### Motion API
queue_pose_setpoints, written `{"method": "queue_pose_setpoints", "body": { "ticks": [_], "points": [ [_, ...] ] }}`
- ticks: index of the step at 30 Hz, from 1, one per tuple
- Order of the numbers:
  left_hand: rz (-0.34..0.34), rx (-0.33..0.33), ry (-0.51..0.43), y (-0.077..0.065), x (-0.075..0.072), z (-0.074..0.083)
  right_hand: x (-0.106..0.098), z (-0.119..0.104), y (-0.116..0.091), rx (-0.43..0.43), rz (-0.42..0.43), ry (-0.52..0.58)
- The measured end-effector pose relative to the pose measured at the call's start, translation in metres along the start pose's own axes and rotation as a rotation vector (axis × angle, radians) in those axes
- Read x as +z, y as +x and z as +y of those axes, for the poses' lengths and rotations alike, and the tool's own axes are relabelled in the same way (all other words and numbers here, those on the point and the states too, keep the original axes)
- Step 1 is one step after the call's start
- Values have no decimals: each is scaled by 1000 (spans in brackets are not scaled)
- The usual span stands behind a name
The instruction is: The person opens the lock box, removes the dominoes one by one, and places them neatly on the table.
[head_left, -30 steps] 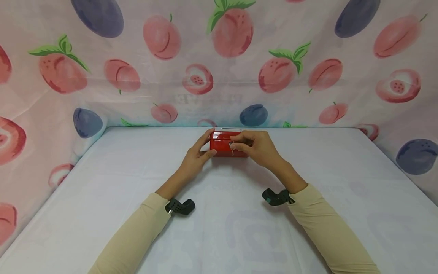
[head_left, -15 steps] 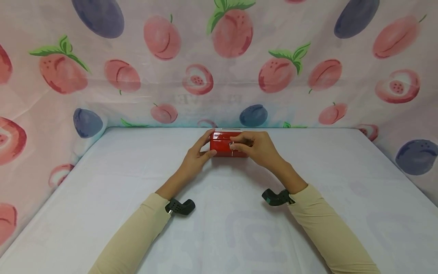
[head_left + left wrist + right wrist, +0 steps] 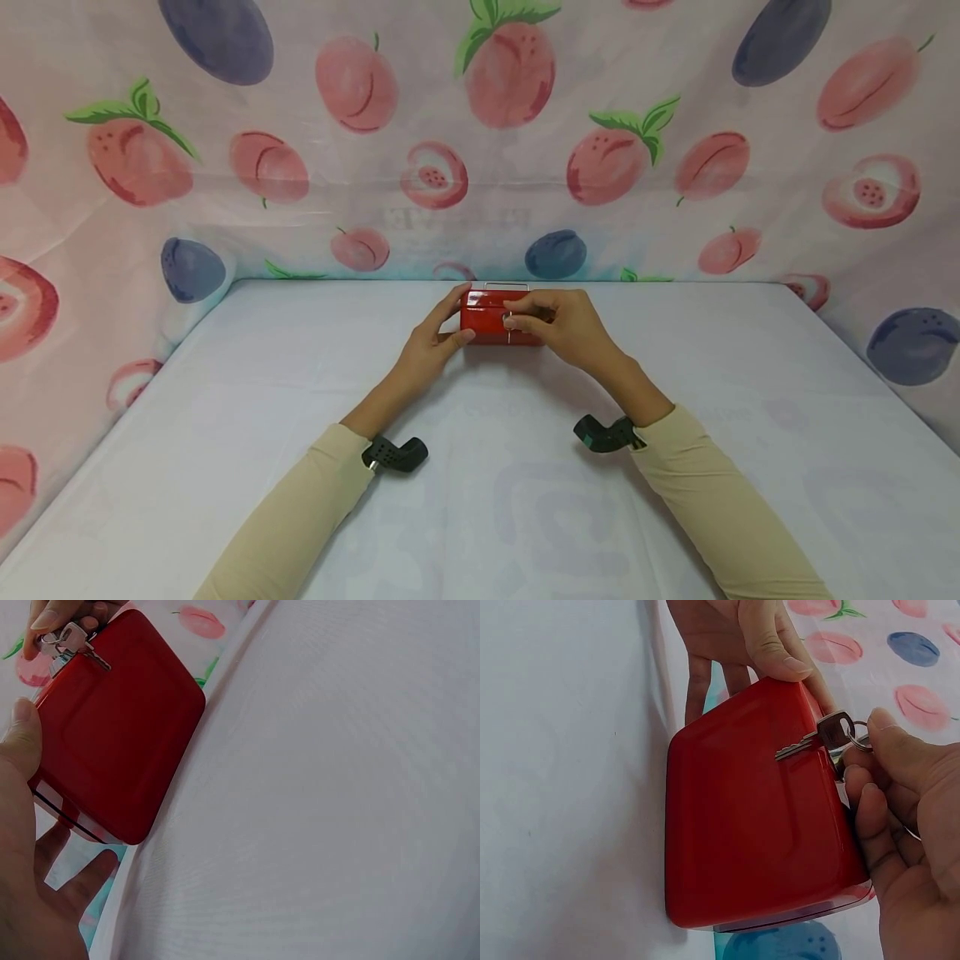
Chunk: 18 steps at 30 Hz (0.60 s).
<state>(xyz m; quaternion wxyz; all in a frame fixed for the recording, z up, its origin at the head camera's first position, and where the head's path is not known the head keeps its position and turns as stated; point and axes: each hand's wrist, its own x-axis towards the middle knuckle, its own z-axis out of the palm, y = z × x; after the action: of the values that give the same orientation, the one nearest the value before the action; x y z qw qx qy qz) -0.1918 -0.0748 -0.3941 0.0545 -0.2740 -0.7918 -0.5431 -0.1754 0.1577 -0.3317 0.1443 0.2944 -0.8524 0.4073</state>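
Red box (image 3: pixel 483 317), standing near the middle of the far edge of the white-covered table (image 3: pixel 247 375). Fruit-printed cloth (image 3: pixel 510 171) behind and along both side edges. Left grip (image 3: pixel 424 348) clamped on the box's left end; right grip (image 3: pixel 573 327) pinched together on a key ring (image 3: pixel 859 742) at the front face, loose key (image 3: pixel 834 730) dangling. Placement and grips unchanged from the earlier frame. Lettering (image 3: pixel 457 218) on the cloth faint, mirrored, not fully legible; grey markings (image 3: pixel 555 492) on the table unreadable.

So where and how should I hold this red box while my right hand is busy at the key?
Probably hold the red box by its left end, coming from the left with your left hand: one hand spans that short end, and your right hand sits clear of it, at the key.
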Motion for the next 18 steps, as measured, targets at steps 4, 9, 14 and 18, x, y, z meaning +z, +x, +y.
{"method": "queue_pose_setpoints", "body": {
  "ticks": [4,9,14,18],
  "points": [
    [0,3,2,0,0,1,0,1,0,-8,1,12],
    [-4,-17,-5,0,0,1,1,1,0,0,2,19],
    [-6,-25,-6,0,0,1,1,-1,1,15,11,1],
    [-4,-20,-5,1,0,1,1,-2,1,25,14,5]
  ]
}}
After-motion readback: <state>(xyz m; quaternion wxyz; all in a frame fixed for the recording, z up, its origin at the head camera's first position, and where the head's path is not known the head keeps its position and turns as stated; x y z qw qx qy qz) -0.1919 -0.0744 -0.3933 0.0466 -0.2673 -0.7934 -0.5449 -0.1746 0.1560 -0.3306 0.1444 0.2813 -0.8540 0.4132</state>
